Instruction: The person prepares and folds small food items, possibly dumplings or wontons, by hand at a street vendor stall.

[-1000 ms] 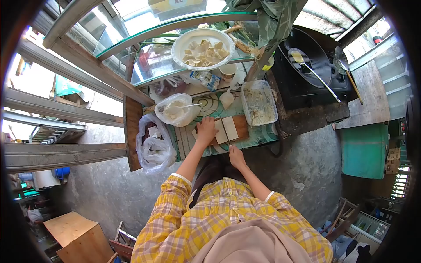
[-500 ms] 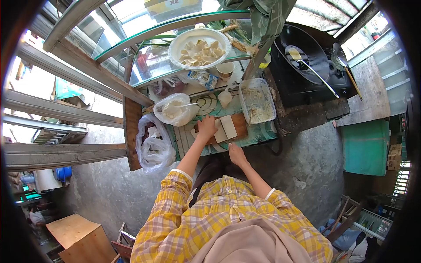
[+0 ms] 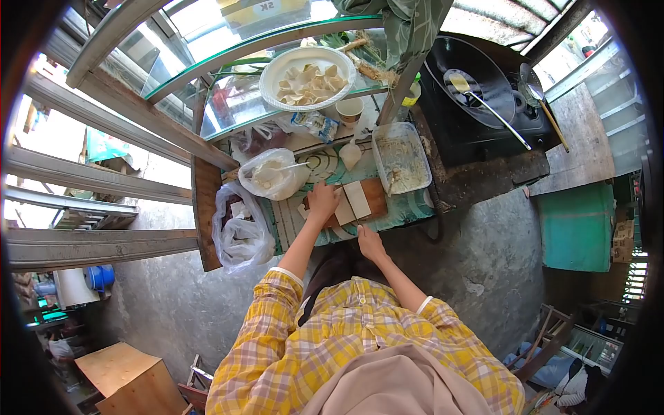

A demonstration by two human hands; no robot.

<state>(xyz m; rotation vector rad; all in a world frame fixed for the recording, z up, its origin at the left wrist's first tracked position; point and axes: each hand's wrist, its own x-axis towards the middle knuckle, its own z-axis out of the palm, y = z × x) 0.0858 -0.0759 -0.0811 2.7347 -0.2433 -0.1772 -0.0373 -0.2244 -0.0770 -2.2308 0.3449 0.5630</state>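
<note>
Two pale flat sheets [image 3: 357, 200] lie side by side on a brown board [image 3: 375, 196], with a thin dark line between them. On the left sheet and the board's left part rests my left hand [image 3: 322, 202], its fingers apart and pressing down. My right hand [image 3: 371, 243] is closed at the board's front edge, where the dark line ends; the thing in its fingers is too small to name. Left of the board are small pale pieces, partly covered by my left hand. Behind it stands an open bag of white filling [image 3: 270, 176] with a spoon.
A white plate of folded pieces [image 3: 308, 77] stands on the glass shelf [image 3: 238, 111]. A plastic tub [image 3: 402, 160] is right of the board. Further right, a wok [image 3: 470, 79] with a ladle sits on a stove. A plastic bag [image 3: 242, 238] hangs at the table's left edge.
The view has shifted slightly, so the table things appear a little further left. Both hands keep nearly the same places at the board.
</note>
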